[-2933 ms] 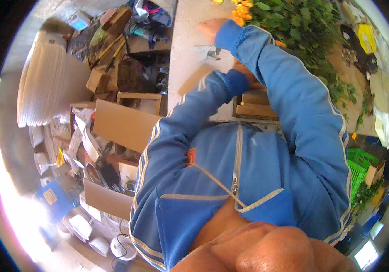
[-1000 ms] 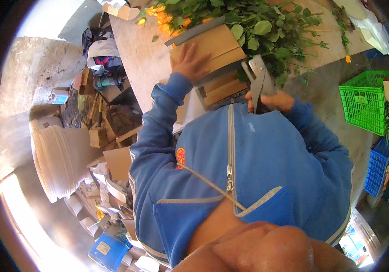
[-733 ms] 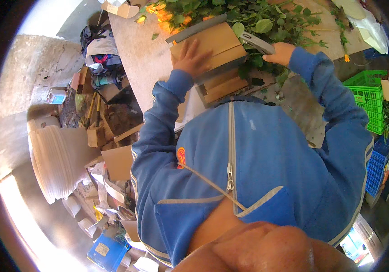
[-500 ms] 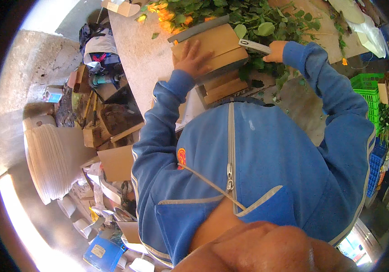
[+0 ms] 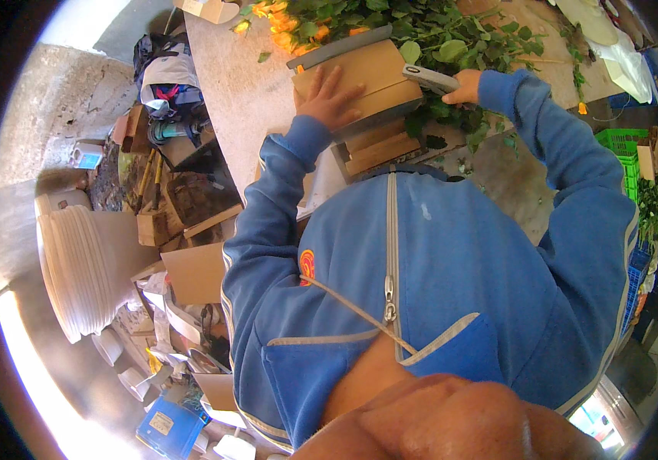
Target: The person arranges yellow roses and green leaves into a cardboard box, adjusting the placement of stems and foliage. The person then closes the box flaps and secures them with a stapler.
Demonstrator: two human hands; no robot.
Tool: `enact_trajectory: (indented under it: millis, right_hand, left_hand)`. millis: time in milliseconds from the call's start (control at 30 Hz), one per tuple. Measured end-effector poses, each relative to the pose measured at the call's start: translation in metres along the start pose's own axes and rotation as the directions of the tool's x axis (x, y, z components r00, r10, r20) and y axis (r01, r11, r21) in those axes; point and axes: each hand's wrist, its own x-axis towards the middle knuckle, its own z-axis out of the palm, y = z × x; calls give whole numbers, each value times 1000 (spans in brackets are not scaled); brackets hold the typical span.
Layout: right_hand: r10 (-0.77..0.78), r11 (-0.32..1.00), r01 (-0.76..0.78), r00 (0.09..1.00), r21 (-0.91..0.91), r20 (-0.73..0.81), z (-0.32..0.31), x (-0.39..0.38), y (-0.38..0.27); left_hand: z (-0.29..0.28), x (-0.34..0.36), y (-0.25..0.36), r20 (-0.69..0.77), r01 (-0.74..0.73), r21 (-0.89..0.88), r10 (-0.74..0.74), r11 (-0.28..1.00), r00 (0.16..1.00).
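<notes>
A folded brown cardboard sheet [image 5: 375,73] with dark grey edging lies wrapped on the worktable in front of me. My left hand [image 5: 330,100] rests flat on its left part, fingers spread and pressing down. At the sheet's right edge, my right hand [image 5: 465,87] is closed around a grey hand stapler [image 5: 430,79], whose front end meets the cardboard. Yellow-orange roses [image 5: 281,23] stick out beyond the sheet at the far left. Their green leaves [image 5: 452,50] spread behind and to the right. What the cardboard encloses is hidden.
Wooden blocks [image 5: 381,149] sit at the table's near edge, close to my body. To the left stand a stack of white foam sheets [image 5: 83,268] and open cardboard boxes [image 5: 195,274]. A green crate [image 5: 622,146] is at the right, with a blue bin [image 5: 172,425] at the lower left.
The stapler has tilted slightly in my right hand, and its two arms show a little more apart. My left hand stays on the cardboard; the view has shifted slightly.
</notes>
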Motion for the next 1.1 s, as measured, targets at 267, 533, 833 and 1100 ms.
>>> enact_trajectory:
  millis: [267, 533, 833, 1100]
  right_hand:
    - [74, 986, -86, 994, -146, -85, 14, -1, -14]
    - [-83, 932, -65, 919, -356, -385, -47, -42, -66]
    - [-518, 855, 410, 670, -317, -532, 51, 68, -181]
    - [-619, 669, 354, 752, -654, -227, 45, 68, -168]
  left_hand:
    - [6, 2, -3, -24, -13, 15, 14, 1000, 1000]
    - [5, -1, -4, -50, -52, -1, 52, 999, 997]
    - [27, 3, -20, -131, -109, -991, -490, 74, 862]
    - [-30, -74, -77, 179, -496, -649, -750, -577, 637]
